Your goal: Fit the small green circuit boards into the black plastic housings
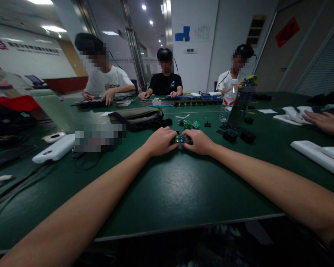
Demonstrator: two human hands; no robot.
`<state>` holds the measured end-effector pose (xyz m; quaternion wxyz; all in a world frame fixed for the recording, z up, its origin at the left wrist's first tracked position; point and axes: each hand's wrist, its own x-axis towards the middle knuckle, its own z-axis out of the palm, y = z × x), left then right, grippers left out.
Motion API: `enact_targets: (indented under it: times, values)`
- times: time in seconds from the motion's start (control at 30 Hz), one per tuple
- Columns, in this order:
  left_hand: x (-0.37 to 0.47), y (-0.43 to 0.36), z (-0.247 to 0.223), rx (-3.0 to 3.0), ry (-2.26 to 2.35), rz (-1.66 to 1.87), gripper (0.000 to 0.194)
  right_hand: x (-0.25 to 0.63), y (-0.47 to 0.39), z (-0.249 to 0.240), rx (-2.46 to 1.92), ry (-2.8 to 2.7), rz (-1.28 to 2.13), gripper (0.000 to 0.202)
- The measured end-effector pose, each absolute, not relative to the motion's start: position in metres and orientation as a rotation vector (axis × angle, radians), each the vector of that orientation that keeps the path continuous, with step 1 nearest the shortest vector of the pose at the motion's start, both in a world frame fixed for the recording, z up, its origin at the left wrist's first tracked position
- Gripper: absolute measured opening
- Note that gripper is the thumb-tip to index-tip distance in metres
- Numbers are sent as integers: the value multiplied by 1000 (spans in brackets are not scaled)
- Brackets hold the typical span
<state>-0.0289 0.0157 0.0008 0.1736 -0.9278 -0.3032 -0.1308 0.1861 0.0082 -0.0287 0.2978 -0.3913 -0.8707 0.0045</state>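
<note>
Both my arms reach forward over the green table. Between my two hands is a small green circuit board [180, 139] with dark parts around it. The fingers of my left hand [163, 141] close on its left side. From the other side, my right hand [199, 141] pinches it with thumb and fingers. Just beyond my hands lie several loose green circuit boards [188, 124] and a small black part [207, 124]. Black square housings [230, 135] rest to the right of my right hand. My fingers hide part of the held board.
A clear water bottle [228, 102] and a dark bottle [241, 105] stand at right. A grey-brown bag [136, 115], a pale green tumbler [55, 111] and a white power bank [54, 149] are at left. Co-workers sit opposite; another person's hand [321, 119] touches white parts [291, 115] at far right.
</note>
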Motion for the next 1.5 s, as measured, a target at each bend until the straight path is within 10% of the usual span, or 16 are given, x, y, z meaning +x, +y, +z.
enact_targets:
  times: [1.5]
  values:
    - [-28,15,2,-2638,-863,-366,26,187,7,-28,-1033,-2318,10,24]
